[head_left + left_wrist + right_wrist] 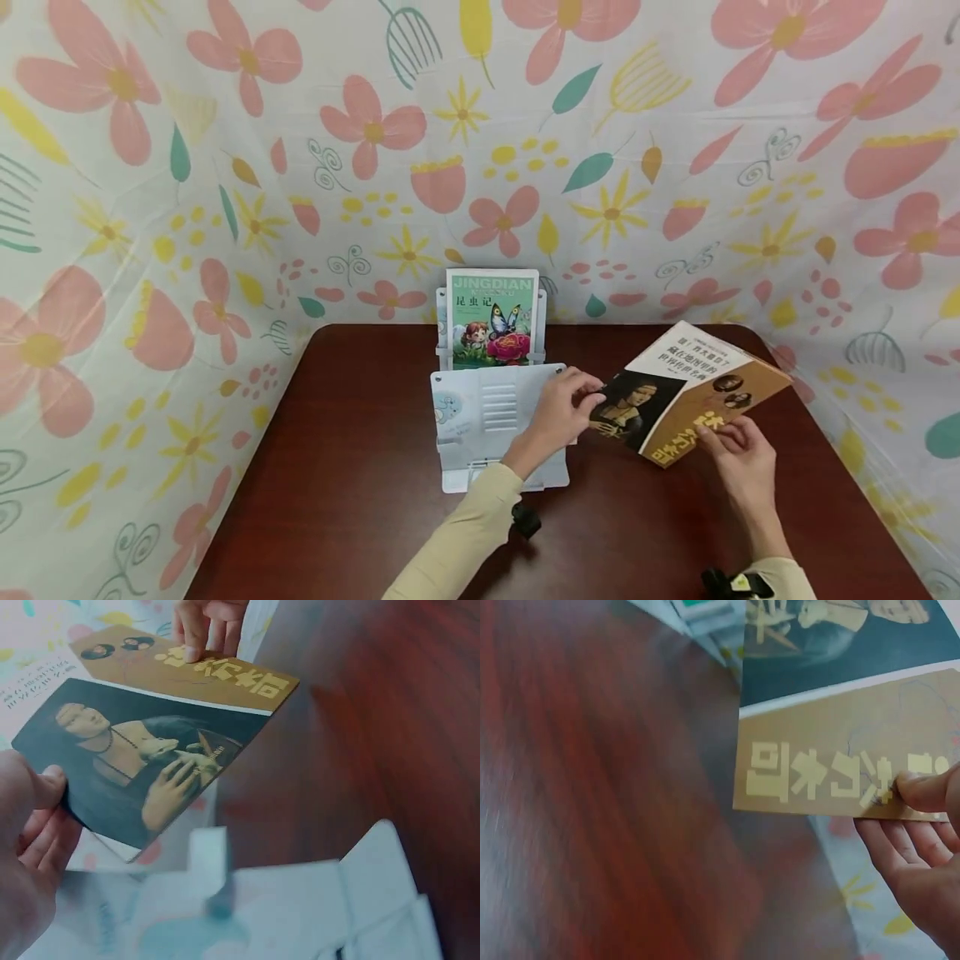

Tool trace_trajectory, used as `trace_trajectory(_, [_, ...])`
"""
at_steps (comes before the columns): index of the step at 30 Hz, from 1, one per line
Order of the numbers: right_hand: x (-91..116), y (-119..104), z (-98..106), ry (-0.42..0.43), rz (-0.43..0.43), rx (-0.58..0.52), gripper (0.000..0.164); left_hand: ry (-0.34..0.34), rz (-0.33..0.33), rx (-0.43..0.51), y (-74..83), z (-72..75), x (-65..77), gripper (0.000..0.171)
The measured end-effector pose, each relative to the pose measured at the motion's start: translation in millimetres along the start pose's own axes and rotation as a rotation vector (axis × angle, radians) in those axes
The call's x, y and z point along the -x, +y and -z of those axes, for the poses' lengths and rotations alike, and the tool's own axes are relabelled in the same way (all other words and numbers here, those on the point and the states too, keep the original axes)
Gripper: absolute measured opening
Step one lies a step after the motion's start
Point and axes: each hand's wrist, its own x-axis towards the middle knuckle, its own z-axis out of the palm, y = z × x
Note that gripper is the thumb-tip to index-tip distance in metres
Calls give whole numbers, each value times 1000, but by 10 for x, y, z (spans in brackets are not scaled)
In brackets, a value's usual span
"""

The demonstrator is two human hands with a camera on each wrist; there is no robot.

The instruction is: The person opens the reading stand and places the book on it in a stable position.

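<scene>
Both hands hold a book point(693, 379) tilted above the right side of the table. Its cover has a white title area, a dark painted portrait and a brown section with yellow characters. My left hand point(561, 408) pinches the edge by the portrait, thumb on the cover in the left wrist view. At the brown edge, my right hand point(922, 847) grips with the thumb on top and the fingers underneath. Close to the left hand stands a pale blue book stand point(461, 429) with slots. Behind it, another stand point(442, 321) carries a green-covered book point(493, 321).
The dark red-brown table point(360, 500) has rounded far corners. Right behind it hangs a flower-patterned cloth point(420, 208), which also runs along both sides. Black wrist straps point(525, 521) are on both forearms.
</scene>
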Motion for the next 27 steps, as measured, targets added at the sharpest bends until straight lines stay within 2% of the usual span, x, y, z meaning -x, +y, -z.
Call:
trace_trajectory(5, [45,-171,-188,-53,83,35,24,37,-4,-98,25,285,78,19])
trace_trajectory(9, [52,-279,-380,-171,163,84,24,52,57,-177,6,557,161,21])
trace_trajectory(12, [50,-365,-525,-244,242,189,23,37,121,-199,-41,764,216,18])
trace_trajectory(18, [22,-549,-831,-252,409,440,22,69,227,-197,-134,1095,290,16])
trace_trajectory(24, [-11,-724,-1109,-298,541,480,26,121,273,-237,-185,1324,368,19])
trace_trajectory(27, [-19,-809,-1227,-337,582,498,28,150,302,-243,-208,1429,416,19])
